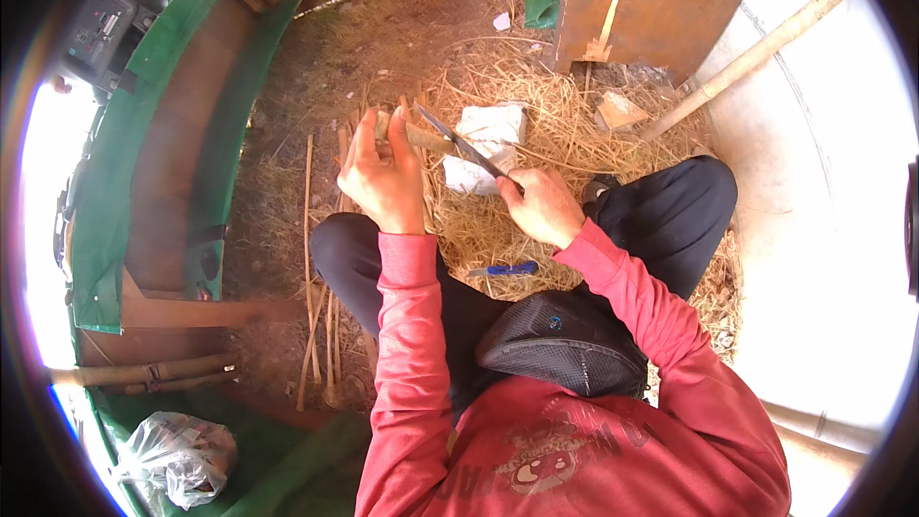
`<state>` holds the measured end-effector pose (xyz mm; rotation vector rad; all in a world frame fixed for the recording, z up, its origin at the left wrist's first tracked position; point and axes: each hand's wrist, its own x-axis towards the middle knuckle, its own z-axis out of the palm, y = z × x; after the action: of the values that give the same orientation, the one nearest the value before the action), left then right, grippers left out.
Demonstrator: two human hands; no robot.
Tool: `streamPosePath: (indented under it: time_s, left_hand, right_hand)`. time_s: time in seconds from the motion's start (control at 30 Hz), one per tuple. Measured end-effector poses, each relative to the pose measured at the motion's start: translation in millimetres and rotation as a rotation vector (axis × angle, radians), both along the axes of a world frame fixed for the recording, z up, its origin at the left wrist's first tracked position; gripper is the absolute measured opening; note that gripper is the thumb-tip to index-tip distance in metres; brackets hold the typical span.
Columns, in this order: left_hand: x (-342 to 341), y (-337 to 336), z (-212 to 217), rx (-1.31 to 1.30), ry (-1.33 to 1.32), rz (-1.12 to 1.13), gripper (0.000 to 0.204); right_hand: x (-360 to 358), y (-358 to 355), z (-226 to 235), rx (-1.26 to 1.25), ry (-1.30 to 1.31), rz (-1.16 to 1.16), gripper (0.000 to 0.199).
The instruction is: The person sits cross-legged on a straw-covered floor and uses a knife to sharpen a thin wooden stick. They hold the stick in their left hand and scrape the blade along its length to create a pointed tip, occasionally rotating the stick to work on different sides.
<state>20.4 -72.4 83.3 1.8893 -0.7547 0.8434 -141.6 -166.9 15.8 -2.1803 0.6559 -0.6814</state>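
My left hand [383,177] is raised over the straw, its thumb and fingers closed around a short piece of bamboo [429,139]. The bamboo's free end points to the right. My right hand [543,206] grips the handle of a knife [471,150]. Its long dark blade slants up to the left and crosses the end of the bamboo. Whether the edge touches it I cannot tell. Beneath the blade lies a white block or folded bundle [496,123] on the straw. A small blue-handled tool [512,269] rests on the ground between my legs.
Long thin bamboo sticks [308,278] lie left of my knee. Green-covered wooden panels [182,153] stand at the left, and a brown board [651,10] at the far right. A bamboo pole [751,57] leans by the pale wall. A clear plastic bag [182,460] sits lower left.
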Motion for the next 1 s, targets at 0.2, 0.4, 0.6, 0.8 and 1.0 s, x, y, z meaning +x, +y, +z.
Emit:
streamPosePath:
  time_s: [0.2,0.4,0.6,0.8,1.0]
  left_hand:
    - [22.3,-6.3,-2.2,-0.014,-0.022,-0.095,0.027]
    - [31.4,0.5,-1.7,0.003,0.035,-0.037,0.028]
    - [33.0,-8.1,-1.7,-0.016,0.041,0.011,0.025]
    - [35.7,-13.5,16.2,0.062,0.109,-0.124,0.026]
    - [44.5,-13.4,9.3,0.062,0.077,-0.161,0.028]
  right_hand:
    - [-14.1,-43.3,-29.2,1.748,-0.085,0.215,0.039]
    - [8.1,5.1,10.1,0.377,-0.268,-0.012,0.029]
    - [25.5,21.0,-66.4,-0.231,0.119,-0.168,0.014]
    - [26.1,-38.1,-77.1,0.553,-0.022,0.051,0.028]
    - [7.5,-39.5,-0.7,0.851,0.106,0.062,0.035]
